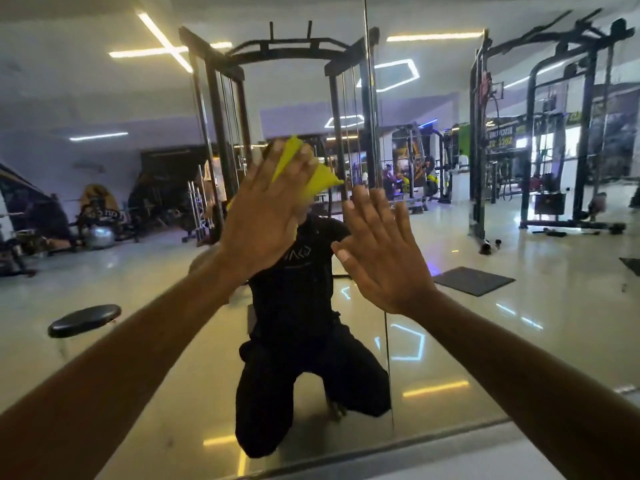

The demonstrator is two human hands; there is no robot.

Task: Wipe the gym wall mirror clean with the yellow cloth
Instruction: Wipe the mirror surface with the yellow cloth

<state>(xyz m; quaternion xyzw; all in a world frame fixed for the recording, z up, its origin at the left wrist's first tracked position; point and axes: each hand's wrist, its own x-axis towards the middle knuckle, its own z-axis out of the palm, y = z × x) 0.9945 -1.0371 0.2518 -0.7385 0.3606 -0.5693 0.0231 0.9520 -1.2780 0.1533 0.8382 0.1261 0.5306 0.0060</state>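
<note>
Where the cloth meets the mirror, I see it pressed flat against the glass under my left hand, just above the centre of the view; yellow folds stick out between and beyond the fingers, one corner pointing right. Left hand: fingers straight and close together, palm toward the glass, holding the cloth by pressure rather than by a pinch. Right hand: spread wide, fingers apart, palm toward the mirror just beside the left hand and slightly lower; I cannot tell whether it touches the glass. Both forearms reach in from the lower corners. A vertical seam divides the mirror panels just right of the cloth. Behind the hands the reflection shows a kneeling person in black, with the face hidden by the hands. Farther out in the reflection stand a black cable rack, a round black stool at lower left, a dark floor mat at right, and ceiling light strips.
</note>
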